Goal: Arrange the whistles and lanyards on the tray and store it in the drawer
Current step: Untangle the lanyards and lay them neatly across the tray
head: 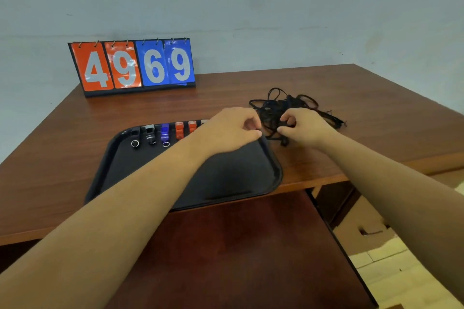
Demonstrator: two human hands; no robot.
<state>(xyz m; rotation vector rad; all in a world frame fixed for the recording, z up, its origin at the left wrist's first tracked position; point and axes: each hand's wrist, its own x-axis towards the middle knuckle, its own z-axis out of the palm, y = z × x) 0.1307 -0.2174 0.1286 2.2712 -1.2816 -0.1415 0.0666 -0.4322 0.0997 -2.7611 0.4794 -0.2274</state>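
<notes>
Past my forearms, whistles [164, 133] line the far edge of the black tray [226, 178]; fingers of my right hand [305, 128] pinch the tangled lanyards [276, 105], those of my left hand [233, 130] curl, hold unclear, so lanyards and stowing remain.

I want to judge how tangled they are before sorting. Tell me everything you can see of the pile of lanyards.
The pile of lanyards is a loose heap of thin black cords, with loops sticking out and ends trailing right. It lies on the wooden desk, just right of the tray's far corner. The right hand pinches strands at its near edge. The left hand appears to pinch one strand there too.
</notes>
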